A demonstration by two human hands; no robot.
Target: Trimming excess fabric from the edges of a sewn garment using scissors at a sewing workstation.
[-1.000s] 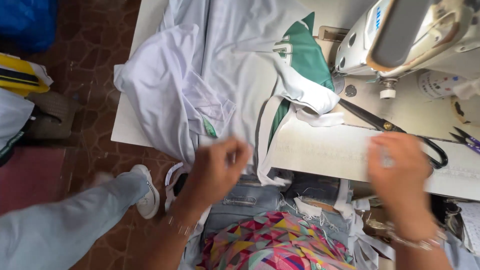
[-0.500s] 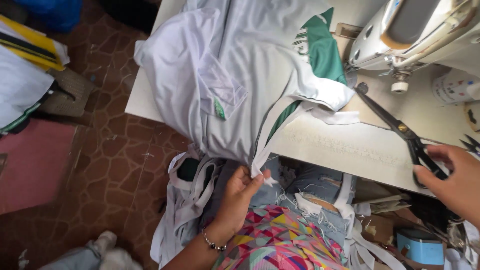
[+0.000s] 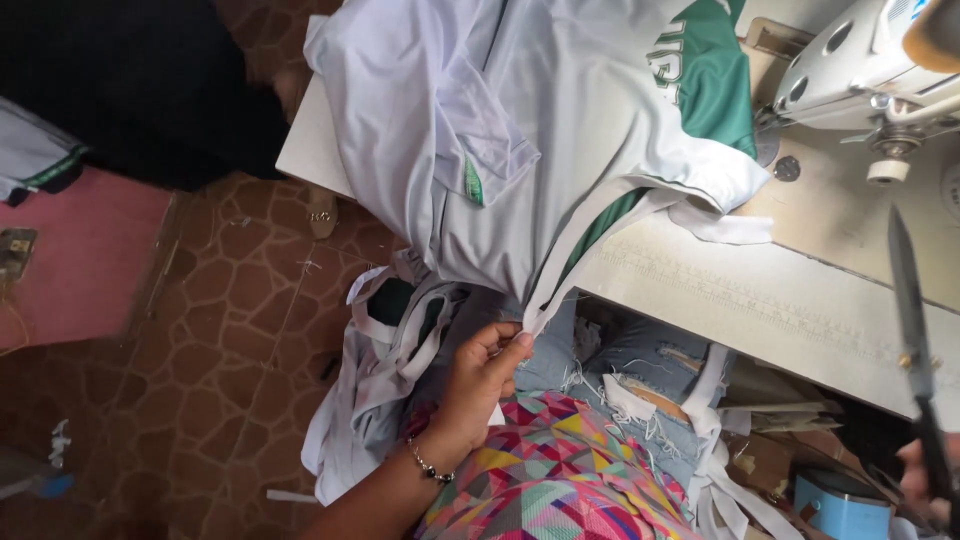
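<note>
- White garment (image 3: 560, 130), with green panels, lies on the sewing table (image 3: 760, 300) and drapes over its front edge.
- My left hand (image 3: 478, 385) pinches its hanging white strip (image 3: 545, 300).
- My right hand (image 3: 925, 480), mostly out of frame, grips black scissors (image 3: 910, 330), blades pointing up.
</note>
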